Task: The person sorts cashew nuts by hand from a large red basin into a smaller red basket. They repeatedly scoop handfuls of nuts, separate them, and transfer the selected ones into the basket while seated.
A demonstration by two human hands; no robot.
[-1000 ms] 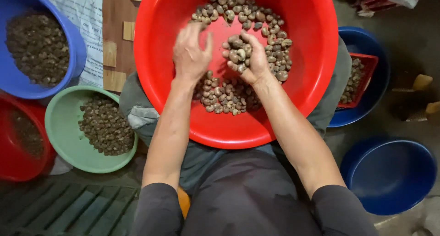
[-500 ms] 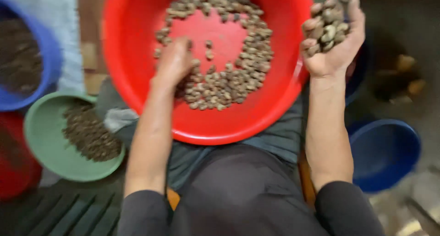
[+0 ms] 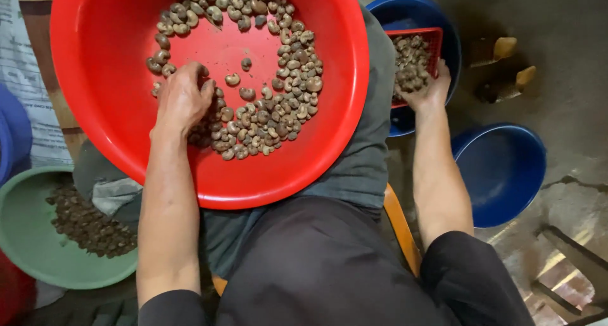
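Left hand (image 3: 182, 100): palm down inside the big red basin (image 3: 101, 60), fingers curled loosely and resting on the near-left edge of the nut heap. Fingertips are buried among the nuts, so whether any are pinched cannot be told.

Right hand (image 3: 429, 90): reached out past the basin's right rim, over the small red crate (image 3: 437, 35). Fingers bent and turned downward at the crate's near edge, touching or just above the nuts in it; palm faces away, so its contents cannot be seen.

Cashew nuts (image 3: 272, 104): brown-grey, curved, lying in a loose ring along the far, right and near part of the basin floor, with a few strays in the bare red middle. The basin rests tilted on the person's lap, over a grey cloth (image 3: 364, 155).

Red crate: holds a smaller pile of the same nuts and sits inside a blue basin (image 3: 411, 9) to the right of the red one.

Further right and nearer: a second blue basin (image 3: 500, 174) on the concrete floor (image 3: 563, 79), well apart from both hands.

Left side: a green bowl (image 3: 31, 250) with darker, smaller pieces heaped in it, just beside the left forearm. A slice of another blue tub (image 3: 12, 136) shows at the left edge, and a red rim at the bottom-left corner.

Person is seated, dark sleeves pushed to the elbows, dark trousers; an orange seat edge (image 3: 399, 225) shows beneath the right thigh.
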